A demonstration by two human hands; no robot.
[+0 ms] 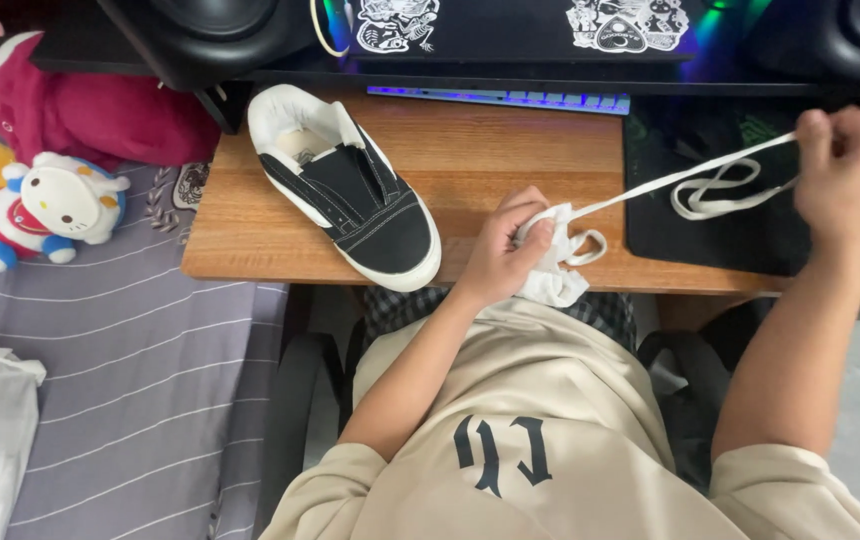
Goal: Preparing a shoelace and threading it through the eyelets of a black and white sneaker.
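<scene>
the left hand (502, 252) is clenched around a white cloth (553, 283) that wraps a white shoelace (685, 176) at the front edge of the wooden desk (510, 170). the right hand (843, 160) is closed in a pinch on the lace further along, over the black mat (740, 230), and holds that span taut and raised; the slack end lies looped on the mat. a black-and-white shoe (350, 185), unlaced, rests on the desk to the left, apart from both hands.

procedure, as judged from this position:
- keep the span taut so the cloth presses evenly on the lace.
- hold the cloth grip firm but not locked, so the lace can slide through.
- draw in one direction only.
- keep the loose loops clear of the keyboard (500, 97).
</scene>
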